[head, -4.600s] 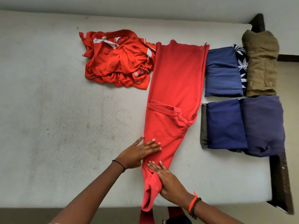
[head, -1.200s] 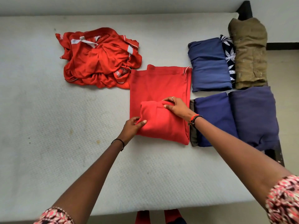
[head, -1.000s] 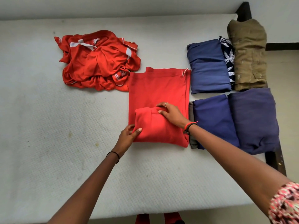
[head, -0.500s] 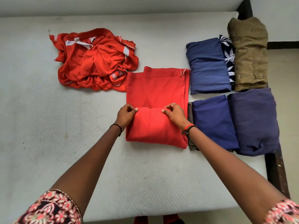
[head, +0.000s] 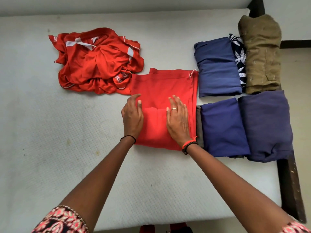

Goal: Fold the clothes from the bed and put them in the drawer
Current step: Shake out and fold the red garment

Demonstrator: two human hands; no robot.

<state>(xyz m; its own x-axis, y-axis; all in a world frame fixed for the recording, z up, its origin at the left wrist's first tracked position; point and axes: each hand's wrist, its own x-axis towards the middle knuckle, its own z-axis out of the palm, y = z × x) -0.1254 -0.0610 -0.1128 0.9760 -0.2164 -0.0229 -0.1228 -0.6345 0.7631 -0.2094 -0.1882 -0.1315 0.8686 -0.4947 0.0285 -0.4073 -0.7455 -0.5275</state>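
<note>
My L hand (head: 133, 116) & R hand (head: 177, 121) both released, fingers loose, palms resting on red folded garment (head: 161, 84), garment lying mid-bed (head: 50, 157), crumpled red jersey (head: 99, 64) touching its far-L corner, folded blue pile (head: 222, 128) just beside at R

A grey garment (head: 199, 125) just right of the folded red trousers (head: 161, 84) lies mostly hidden under a blue fold (head: 223, 128), lettering on the crumpled jersey (head: 99, 64) up-left of them unreadable, red item (head: 146, 229) below them cut off by the edge

Folded red garment (head: 161, 86) flat beside crumpled red jersey (head: 96, 63).
</note>
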